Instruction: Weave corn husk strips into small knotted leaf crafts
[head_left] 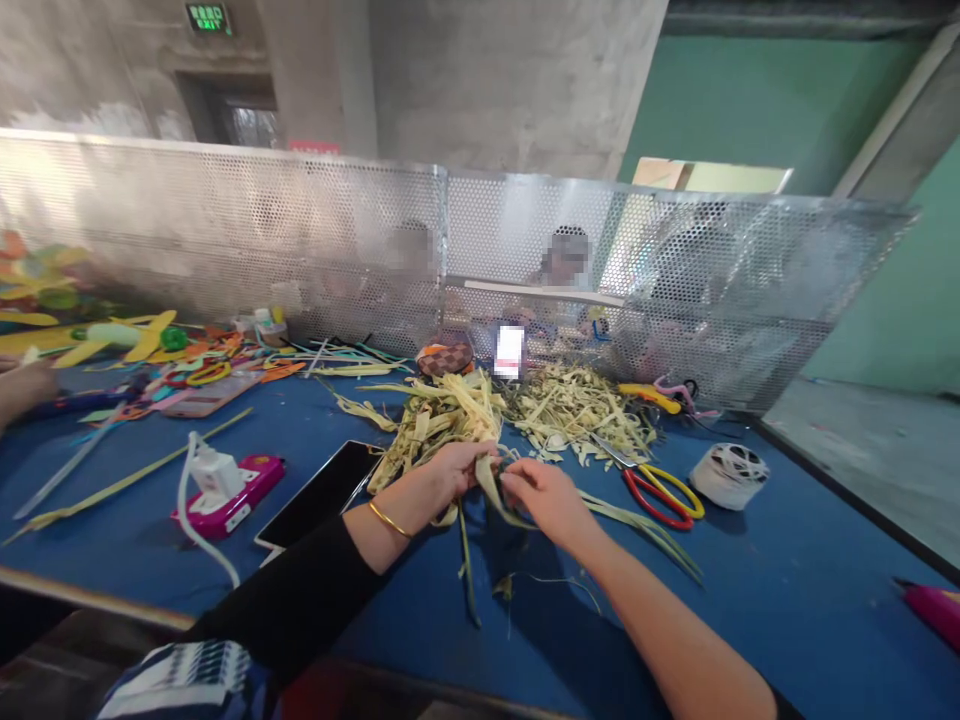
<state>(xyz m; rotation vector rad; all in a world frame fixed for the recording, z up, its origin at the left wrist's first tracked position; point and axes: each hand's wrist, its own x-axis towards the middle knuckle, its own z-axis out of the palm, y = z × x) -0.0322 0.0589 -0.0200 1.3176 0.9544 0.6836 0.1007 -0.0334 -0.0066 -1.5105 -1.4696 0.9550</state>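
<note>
Here, the left hand (457, 470) and right hand (546, 497) pinch a pale, husk-like strip (491, 487) between their fingers, over the blue table (795, 570). To the right lie red-and-yellow-handled scissors (642, 471); just beyond the hands sits a heap of similar strips (442, 420). Past it, a lit phone (509, 352) is unreadable. Behind the perforated screen (300, 220), a red sign (315, 148) is illegible; a green sign (209, 18) above reads "EXIT".

A white plug (215, 474) sits in a magenta power strip (257, 486).
</note>
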